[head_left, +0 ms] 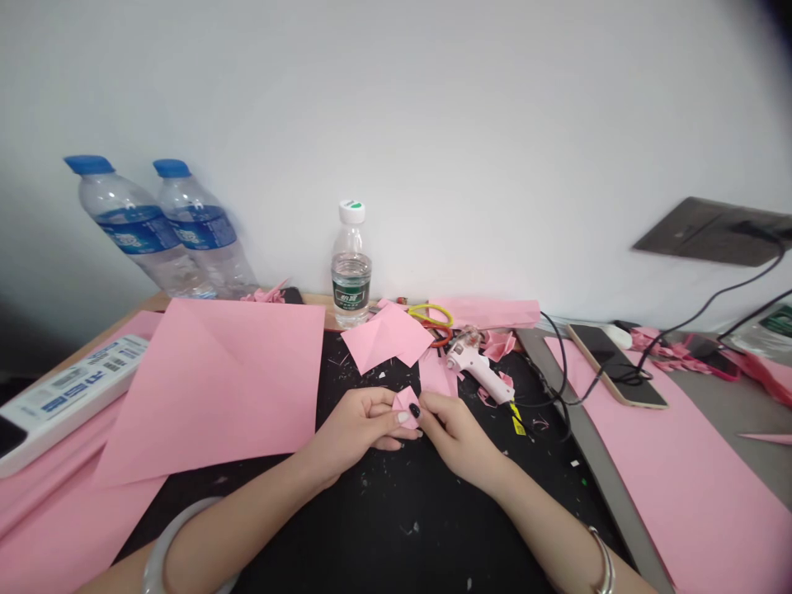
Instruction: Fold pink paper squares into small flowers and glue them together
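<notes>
Between both hands is a small piece of folded pink paper (405,402), held just above the black table surface. My left hand (355,425) grips it from the left, thumb on top and fingers curled beneath. From the right, my right hand (454,429) pinches the paper's edge, and a dark thumbnail shows on it. Just beyond the hands lie loose pink paper squares (387,338). A white and pink glue gun (479,367) rests to the right of them, close to the right hand.
Large pink sheets (228,379) and a long white box (74,404) cover the left side. A small water bottle (352,272) and yellow-handled scissors (433,313) stand or lie by the wall. To the right are a phone (615,363), black cables (563,363) and another pink sheet (681,462).
</notes>
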Demonstrator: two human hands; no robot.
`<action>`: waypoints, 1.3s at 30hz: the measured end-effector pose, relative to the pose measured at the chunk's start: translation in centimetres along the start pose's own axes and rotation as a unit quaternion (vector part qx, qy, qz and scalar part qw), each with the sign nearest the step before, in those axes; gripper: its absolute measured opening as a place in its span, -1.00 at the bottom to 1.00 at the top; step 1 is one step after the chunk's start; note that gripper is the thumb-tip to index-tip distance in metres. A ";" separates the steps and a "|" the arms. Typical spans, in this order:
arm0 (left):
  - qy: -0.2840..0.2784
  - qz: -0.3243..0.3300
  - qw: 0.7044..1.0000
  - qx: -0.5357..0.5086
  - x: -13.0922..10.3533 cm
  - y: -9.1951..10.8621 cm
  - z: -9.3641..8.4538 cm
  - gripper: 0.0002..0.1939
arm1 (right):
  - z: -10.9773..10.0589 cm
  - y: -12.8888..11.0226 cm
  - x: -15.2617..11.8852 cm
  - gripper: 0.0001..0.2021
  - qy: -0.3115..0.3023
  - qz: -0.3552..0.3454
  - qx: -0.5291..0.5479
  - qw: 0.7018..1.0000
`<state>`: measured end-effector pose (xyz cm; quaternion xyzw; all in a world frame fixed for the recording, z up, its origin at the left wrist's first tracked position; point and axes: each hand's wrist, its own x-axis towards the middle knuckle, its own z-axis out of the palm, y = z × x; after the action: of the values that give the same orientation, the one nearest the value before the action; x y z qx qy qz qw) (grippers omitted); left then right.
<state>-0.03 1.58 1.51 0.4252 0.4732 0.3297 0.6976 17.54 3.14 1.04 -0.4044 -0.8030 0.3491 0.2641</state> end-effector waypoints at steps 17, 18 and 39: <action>0.012 0.083 0.995 0.049 0.3 0.3 -0.4 -0.62 | -0.8 1.1 0.1 -0.81 0.088 -0.079 -0.091 0.989; 0.022 0.096 0.993 0.068 0.4 0.2 -0.5 -0.65 | -0.9 1.0 0.1 -0.81 0.066 -0.087 -0.092 0.990; 0.054 0.117 0.979 0.157 0.5 -0.6 -0.5 -0.83 | 0.7 0.0 -0.2 -0.85 0.136 -0.046 0.060 0.988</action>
<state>-0.32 1.89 0.74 0.5635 0.5032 0.3530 0.5520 17.15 2.68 0.56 -0.3945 -0.7550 0.3260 0.4100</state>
